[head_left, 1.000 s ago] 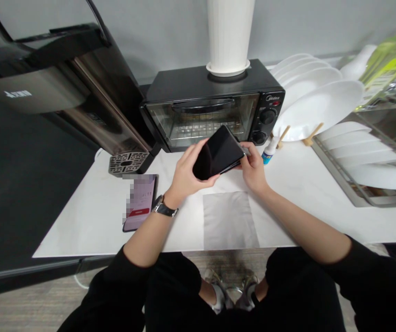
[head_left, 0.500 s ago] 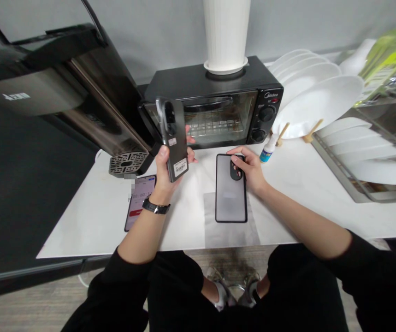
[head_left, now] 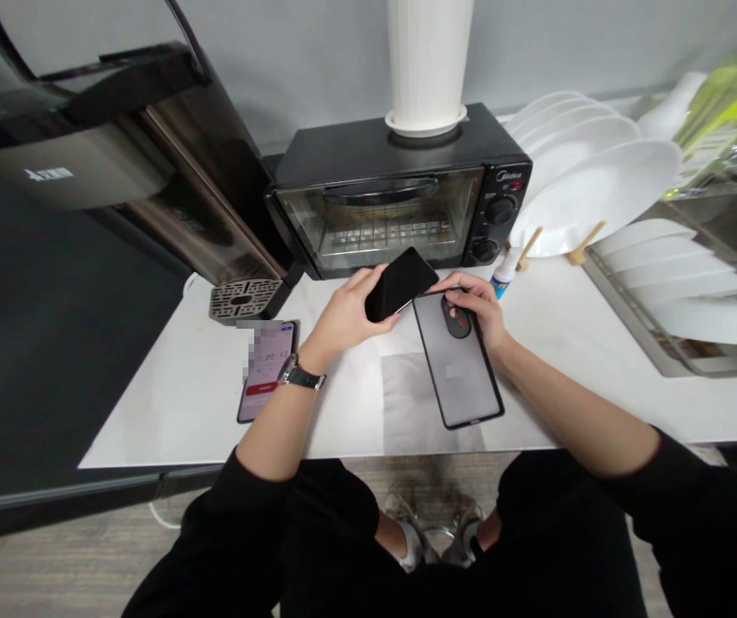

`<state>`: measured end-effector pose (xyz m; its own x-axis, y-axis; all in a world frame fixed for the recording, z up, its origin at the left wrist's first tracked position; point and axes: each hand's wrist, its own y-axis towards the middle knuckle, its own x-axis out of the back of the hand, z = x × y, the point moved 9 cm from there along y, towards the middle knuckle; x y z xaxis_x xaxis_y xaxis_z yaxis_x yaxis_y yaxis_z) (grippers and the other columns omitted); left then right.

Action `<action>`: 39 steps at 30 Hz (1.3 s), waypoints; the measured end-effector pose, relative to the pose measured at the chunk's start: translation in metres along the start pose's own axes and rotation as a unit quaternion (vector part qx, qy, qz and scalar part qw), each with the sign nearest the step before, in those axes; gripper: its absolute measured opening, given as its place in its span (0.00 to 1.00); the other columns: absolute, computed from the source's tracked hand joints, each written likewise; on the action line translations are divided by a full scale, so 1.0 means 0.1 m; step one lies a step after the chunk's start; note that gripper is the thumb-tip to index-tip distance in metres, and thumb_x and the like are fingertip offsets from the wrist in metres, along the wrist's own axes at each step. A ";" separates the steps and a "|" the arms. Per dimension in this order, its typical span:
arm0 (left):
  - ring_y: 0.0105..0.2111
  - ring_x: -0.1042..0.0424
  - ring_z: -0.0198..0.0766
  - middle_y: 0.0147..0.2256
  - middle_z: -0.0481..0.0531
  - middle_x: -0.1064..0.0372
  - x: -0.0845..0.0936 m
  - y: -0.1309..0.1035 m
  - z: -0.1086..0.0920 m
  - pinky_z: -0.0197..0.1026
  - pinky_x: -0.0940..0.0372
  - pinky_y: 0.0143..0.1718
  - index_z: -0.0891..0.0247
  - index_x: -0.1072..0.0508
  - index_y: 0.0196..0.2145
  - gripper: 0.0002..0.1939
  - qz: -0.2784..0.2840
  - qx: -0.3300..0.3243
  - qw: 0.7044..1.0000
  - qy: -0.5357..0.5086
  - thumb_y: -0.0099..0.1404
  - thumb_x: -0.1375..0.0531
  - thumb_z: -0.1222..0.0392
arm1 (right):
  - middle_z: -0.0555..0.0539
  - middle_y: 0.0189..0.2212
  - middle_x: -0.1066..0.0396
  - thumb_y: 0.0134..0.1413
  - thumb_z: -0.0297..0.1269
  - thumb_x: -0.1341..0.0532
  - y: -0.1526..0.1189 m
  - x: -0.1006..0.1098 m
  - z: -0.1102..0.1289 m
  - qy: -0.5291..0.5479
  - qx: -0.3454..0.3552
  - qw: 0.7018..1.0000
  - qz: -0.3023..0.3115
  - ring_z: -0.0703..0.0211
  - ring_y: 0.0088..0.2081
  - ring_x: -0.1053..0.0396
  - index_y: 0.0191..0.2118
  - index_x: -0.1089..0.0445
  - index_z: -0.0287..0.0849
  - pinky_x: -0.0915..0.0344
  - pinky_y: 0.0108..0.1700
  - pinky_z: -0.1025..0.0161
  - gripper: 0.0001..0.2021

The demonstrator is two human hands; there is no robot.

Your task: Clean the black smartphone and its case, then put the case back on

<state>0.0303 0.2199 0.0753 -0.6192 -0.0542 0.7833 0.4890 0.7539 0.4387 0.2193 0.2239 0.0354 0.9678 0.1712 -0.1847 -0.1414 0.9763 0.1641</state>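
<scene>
Black phone (head_left: 400, 285): one, glossy dark face upward, tilted, in the left hand (head_left: 347, 316), which is clamped on its near left side, thumb along the lower edge, fingers along the upper. Located above the desk (head_left: 175, 403), in front of the toaster oven.

Phone case (head_left: 463, 382): one, translucent grey with black border and dark oval camera surround, in the right hand (head_left: 480, 307), which is closed on its upper end, thumb by the camera surround. Slanted; its upper left corner lies right beside the black phone, contact between them not certain.

Cloth (head_left: 402, 403): one, grey, square, flat at the desk's front edge, partly covered from view by the case.

Second phone (head_left: 265, 365): one, on the desk to the left, screen lit with digits and a red bar.

Watch (head_left: 307, 378): one, black strap, left wrist.

Toaster oven (head_left: 342, 159): one, black, glass door; white pot (head_left: 429, 64) on top.

Small bottle (head_left: 503, 273): one, white and blue, near the right hand.

White plates (head_left: 600, 197): several, upright in a wooden stand (head_left: 579, 253).

Drinks dispenser (head_left: 194, 197): one, dark, left of the oven.
</scene>
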 end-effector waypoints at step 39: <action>0.31 0.37 0.35 0.50 0.57 0.27 -0.27 0.02 0.16 0.42 0.31 0.36 0.56 0.28 0.62 0.38 -0.040 0.153 0.804 -0.573 0.51 0.40 0.63 | 0.52 0.23 0.35 0.50 0.44 0.35 0.08 0.05 -0.10 -0.034 0.026 0.998 -0.035 0.60 0.25 0.38 0.37 0.21 0.47 0.42 0.22 0.65 0.10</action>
<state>0.0382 0.2336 0.0482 -0.8862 0.3968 -0.2394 0.3546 0.9132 0.2010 0.2205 0.2338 0.0261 0.9871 0.0921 -0.1311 -0.0641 0.9769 0.2036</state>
